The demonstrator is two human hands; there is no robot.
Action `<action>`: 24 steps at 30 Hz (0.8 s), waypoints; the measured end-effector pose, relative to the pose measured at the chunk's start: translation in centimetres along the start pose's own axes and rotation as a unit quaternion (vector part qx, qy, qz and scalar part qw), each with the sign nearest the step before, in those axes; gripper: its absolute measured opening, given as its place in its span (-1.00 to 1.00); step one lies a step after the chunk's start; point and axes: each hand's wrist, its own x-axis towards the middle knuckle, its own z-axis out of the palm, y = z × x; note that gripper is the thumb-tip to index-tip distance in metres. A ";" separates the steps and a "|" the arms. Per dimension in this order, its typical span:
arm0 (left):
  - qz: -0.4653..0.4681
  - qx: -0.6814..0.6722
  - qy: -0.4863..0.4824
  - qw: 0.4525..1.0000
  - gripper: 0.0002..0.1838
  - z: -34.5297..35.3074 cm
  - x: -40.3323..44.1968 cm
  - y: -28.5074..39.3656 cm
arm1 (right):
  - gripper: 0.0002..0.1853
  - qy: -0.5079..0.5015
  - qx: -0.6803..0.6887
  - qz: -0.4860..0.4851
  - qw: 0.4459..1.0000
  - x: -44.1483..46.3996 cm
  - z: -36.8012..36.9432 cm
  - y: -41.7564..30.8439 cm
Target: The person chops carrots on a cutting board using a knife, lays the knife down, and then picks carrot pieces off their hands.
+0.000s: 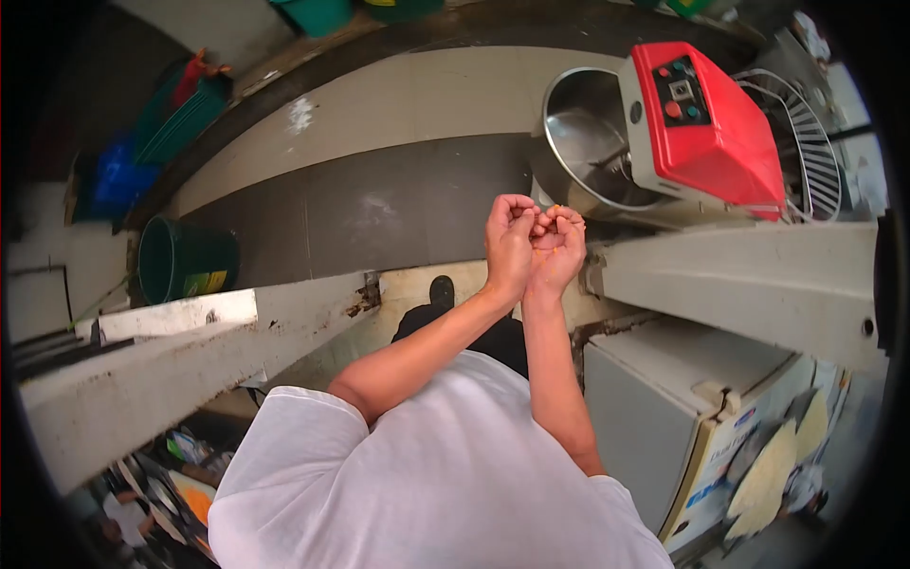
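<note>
Both arms reach forward, and my hands meet in front of a doorway, side by side and touching. My left hand (509, 245) is closed, its fingers curled in toward the other palm. Whatever it may hold is hidden. Palm up, my right hand (559, 251) has its fingers bent over, with small orange bits stuck on the fingers and palm. Anything inside that curl is too small to make out. Just beyond, to the right, stands a mixer with a red head (716, 133) and a steel bowl (590, 119); the hands are near the bowl's front rim.
White door frames flank me at left (190, 356) and right (739, 280). A dark green bucket (190, 258) stands on the left, below stacked crates (175, 128). A white fridge (645, 398) is at lower right. Dark and beige floor tiles (379, 204) lie ahead.
</note>
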 end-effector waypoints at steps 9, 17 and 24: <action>0.117 -0.003 0.121 0.986 -0.92 1.4 1.4 0.3 | -0.90 -0.094 0.026 0.130 0.987 3.1 2.0 0.0; 0.157 -0.044 0.179 0.970 -0.91 1.0 -0.1 -0.3 | -0.90 -0.145 0.025 0.235 0.961 3.0 1.3 -0.5; 0.193 -0.067 0.259 0.944 -0.90 -0.8 -2.8 -0.4 | -0.91 -0.169 0.018 0.324 0.931 0.0 1.5 -0.1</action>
